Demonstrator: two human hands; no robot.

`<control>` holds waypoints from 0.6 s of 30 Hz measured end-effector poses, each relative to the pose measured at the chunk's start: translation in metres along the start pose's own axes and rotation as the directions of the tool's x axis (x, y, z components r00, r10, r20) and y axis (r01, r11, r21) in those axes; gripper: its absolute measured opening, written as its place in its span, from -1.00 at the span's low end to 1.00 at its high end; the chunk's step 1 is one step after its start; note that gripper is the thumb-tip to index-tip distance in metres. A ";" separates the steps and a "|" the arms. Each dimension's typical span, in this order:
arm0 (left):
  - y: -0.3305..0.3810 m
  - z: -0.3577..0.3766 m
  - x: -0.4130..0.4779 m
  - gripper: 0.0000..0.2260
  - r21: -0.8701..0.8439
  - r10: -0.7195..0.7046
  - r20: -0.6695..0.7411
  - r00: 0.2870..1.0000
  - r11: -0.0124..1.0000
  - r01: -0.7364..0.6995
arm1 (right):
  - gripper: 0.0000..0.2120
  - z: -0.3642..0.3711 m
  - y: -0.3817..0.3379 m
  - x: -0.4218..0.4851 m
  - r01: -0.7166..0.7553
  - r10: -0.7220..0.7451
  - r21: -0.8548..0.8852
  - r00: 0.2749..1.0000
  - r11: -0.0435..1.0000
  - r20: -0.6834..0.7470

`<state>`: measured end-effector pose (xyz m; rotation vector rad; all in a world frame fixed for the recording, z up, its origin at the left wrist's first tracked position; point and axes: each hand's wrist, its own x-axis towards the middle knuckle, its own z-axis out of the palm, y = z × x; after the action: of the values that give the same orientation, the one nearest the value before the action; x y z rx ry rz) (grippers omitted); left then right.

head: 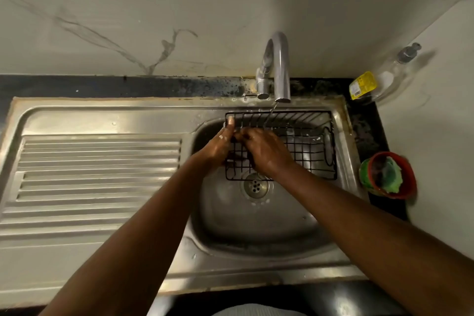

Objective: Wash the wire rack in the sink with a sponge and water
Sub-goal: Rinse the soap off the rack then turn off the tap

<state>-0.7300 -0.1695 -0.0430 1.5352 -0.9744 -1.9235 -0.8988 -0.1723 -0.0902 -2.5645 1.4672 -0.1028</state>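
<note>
A black wire rack [305, 136] shaped like a basket is held over the steel sink bowl [256, 228], under the tap [278, 67], from which a thin stream of water falls onto it. My left hand [218, 147] grips the rack's left end, thumb up on the top rim. My right hand [264, 151] lies over the rack's left part with its fingers curled onto the wires. Whether it holds anything else is hidden. The green sponge [388, 172] sits in a red cup [407, 185] on the counter to the right of the sink.
A ribbed steel draining board [97, 174] fills the left side. The drain strainer [255, 186] lies below the rack. A clear soap dispenser bottle [379, 79] with a yellow label lies at the back right corner. A marble wall rises behind.
</note>
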 end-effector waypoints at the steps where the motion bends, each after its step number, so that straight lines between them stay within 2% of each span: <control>1: 0.004 0.001 0.000 -0.52 0.034 0.019 -0.002 1.000 0.999 -0.018 | -0.48 0.001 0.001 -0.001 -0.031 0.032 0.050 0.999 0.998 -0.023; 3: 0.009 0.003 0.003 -0.56 0.075 0.026 -0.006 1.000 0.997 -0.026 | -0.84 0.001 0.003 -0.005 -0.107 0.126 0.195 0.989 0.975 -0.083; 4: 0.007 0.001 0.005 -0.55 0.068 0.021 -0.011 1.000 0.997 -0.020 | -0.88 -0.001 0.008 -0.007 -0.150 0.175 0.206 0.979 0.967 -0.106; 6: 0.000 -0.007 0.008 -0.48 0.027 0.006 -0.047 0.999 1.000 -0.005 | -0.63 -0.003 0.028 -0.018 -0.342 0.354 0.124 0.930 0.932 -0.100; 8: -0.005 -0.012 0.008 -0.44 -0.008 0.012 -0.055 0.998 1.000 -0.012 | -0.45 -0.010 0.045 -0.029 -0.625 0.626 0.045 0.780 0.779 -0.003; 10: -0.008 -0.013 0.008 -0.28 -0.005 0.015 -0.049 0.999 1.000 -0.016 | -0.48 -0.012 0.041 -0.029 -0.738 0.734 0.038 0.673 0.673 0.090; 12: -0.007 -0.005 0.007 -0.24 -0.004 0.039 -0.058 0.998 0.999 -0.040 | -0.71 -0.011 0.023 -0.016 -0.722 0.701 0.276 0.688 0.635 0.187; 13: -0.004 0.001 0.006 -0.30 0.009 0.051 -0.063 0.997 0.999 -0.051 | -0.81 -0.011 0.011 -0.006 -0.678 0.644 0.403 0.726 0.614 0.240; 15: 0.001 0.009 0.005 -0.38 0.028 0.035 -0.051 0.998 0.999 -0.034 | -0.94 -0.012 -0.014 0.014 -0.595 0.495 0.554 0.800 0.581 0.340; 16: 0.004 0.011 0.004 -0.41 0.018 0.021 -0.042 0.999 1.000 -0.021 | -0.92 -0.013 -0.024 0.022 -0.593 0.457 0.638 0.799 0.491 0.390; 18: 0.008 0.005 0.005 -0.39 0.011 0.068 -0.054 0.996 0.998 -0.067 | -0.84 -0.016 -0.031 0.029 -0.590 0.407 0.790 0.771 0.169 0.489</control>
<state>-0.7368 -0.1775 -0.0390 1.5326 -1.0002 -1.8236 -0.8604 -0.1845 -0.0693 -1.0332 1.4641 -0.4616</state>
